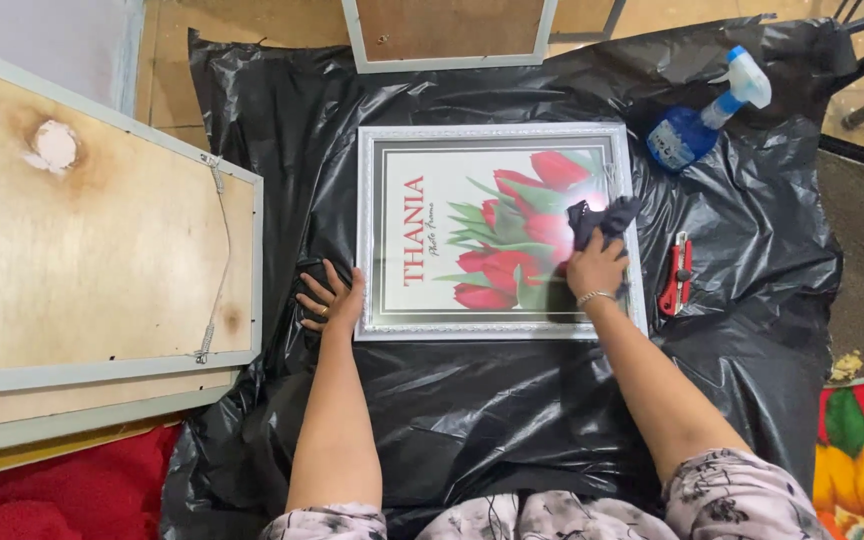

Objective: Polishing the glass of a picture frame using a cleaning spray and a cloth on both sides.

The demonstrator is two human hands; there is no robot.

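A silver-framed picture (497, 132) of red tulips lies flat on a black plastic sheet (512, 400). My right hand (597, 268) is closed on a dark cloth (602, 218) and presses it onto the glass near the frame's right side. My left hand (332, 298) rests flat with fingers spread on the plastic, touching the frame's lower left edge.
A blue spray bottle (697, 125) lies at the back right. Just right of the frame sits a red utility knife (677, 275). Large frames lie back-side up on the left (92, 240), and another is at the top (447, 30). Red fabric (62, 495) is at lower left.
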